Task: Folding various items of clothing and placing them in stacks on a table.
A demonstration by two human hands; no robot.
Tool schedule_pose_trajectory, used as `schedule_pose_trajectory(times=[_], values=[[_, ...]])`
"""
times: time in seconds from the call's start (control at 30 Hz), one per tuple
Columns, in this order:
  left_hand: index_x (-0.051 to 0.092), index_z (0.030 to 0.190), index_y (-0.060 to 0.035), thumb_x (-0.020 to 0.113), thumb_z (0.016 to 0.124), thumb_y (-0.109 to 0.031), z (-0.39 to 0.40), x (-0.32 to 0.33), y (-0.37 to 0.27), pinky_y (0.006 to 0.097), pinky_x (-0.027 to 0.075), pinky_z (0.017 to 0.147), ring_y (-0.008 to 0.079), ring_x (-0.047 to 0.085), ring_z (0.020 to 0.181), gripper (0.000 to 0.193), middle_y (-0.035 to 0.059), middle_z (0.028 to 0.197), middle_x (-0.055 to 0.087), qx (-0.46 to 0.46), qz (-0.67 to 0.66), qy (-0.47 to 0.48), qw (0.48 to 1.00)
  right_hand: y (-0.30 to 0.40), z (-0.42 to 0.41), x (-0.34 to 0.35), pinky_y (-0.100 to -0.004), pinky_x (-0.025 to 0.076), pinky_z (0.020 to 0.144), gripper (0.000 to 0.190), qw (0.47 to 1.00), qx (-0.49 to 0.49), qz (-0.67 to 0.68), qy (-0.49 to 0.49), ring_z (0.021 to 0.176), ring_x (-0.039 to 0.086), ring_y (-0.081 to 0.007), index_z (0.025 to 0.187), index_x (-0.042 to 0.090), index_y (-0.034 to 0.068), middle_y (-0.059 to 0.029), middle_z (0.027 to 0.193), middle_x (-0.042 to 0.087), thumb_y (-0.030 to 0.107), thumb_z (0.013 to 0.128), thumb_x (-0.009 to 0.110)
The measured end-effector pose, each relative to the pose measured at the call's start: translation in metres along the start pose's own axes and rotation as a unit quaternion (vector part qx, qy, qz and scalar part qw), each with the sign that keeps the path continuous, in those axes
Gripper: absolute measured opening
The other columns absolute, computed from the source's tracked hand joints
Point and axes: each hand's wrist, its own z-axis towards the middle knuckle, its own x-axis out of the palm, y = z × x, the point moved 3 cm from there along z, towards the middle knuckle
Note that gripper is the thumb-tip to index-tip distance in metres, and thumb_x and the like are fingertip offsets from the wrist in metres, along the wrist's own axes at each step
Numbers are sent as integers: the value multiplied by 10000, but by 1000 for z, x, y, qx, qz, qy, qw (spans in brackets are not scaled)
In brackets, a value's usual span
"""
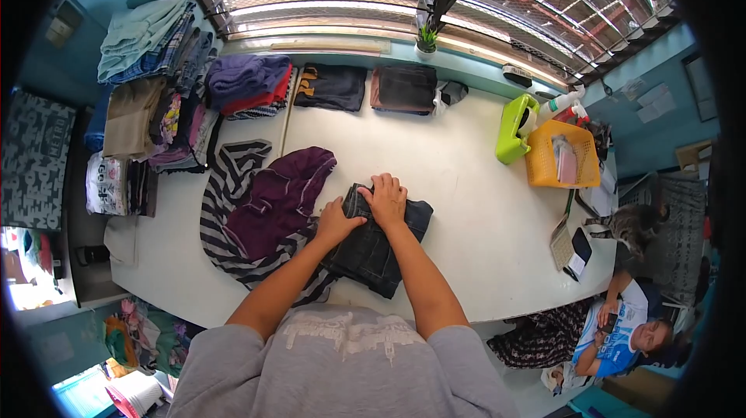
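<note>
A pair of dark denim jeans [373, 260], folded into a compact bundle, lies on the white table in front of me. My left hand [339, 224] grips its upper left edge, thumb on top. Across the top edge, by the waistband, my right hand [386, 199] holds the same bundle, its fingers bent over the far side. Parts of the denim are hidden under both hands. Just left of the jeans, a maroon garment [274, 208] with pale seams lies loosely over a black-and-grey striped garment [224, 231].
Stacked clothes [137, 118] rise at the left. Folded dark garments [405, 87] line the table's back edge. On the right are a yellow plastic basket [539, 167], a lime-green holder [510, 132] and a calculator [562, 245]. A cat [632, 228] and a seated person [618, 325] are beyond.
</note>
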Motion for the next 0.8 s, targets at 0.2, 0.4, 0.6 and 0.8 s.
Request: schedule_pose_trajectory(times=[0.2, 0.4, 0.6, 0.8], values=[[279, 1381, 85, 843, 576, -311, -4, 10, -2, 400, 355, 1025, 362, 437, 1195, 1059, 251, 1275, 435, 68, -71, 7, 995, -17, 0, -2, -433, 440, 744, 462, 968, 43, 73, 235, 872, 578, -298, 838, 637, 67, -99, 925, 592, 522, 847, 556], [10, 1466, 30, 891, 563, -351, -35, -12, -26, 351, 233, 1113, 305, 303, 1342, 1318, 223, 1431, 302, 147, -258, 178, 938, -3, -14, -76, -365, 431, 624, 358, 931, 11, 324, 169, 652, 543, -282, 759, 595, 13, -126, 710, 553, 356, 856, 626], [280, 1409, 7, 835, 640, -234, -99, -54, -67, 335, 368, 1028, 232, 505, 1172, 978, 158, 1267, 524, 170, -270, 307, 897, 54, -17, -173, -339, 425, 582, 286, 942, -155, 298, 24, 623, 541, -263, 718, 556, 0, -107, 681, 546, 202, 738, 757], [269, 1417, -3, 774, 715, -253, -134, -111, -71, 352, 401, 997, 263, 553, 1142, 901, 183, 1212, 576, 222, -279, 139, 924, 101, 0, -184, -316, 425, 588, 260, 938, -100, 332, -6, 622, 541, -242, 737, 568, -12, -112, 687, 556, 184, 779, 733]])
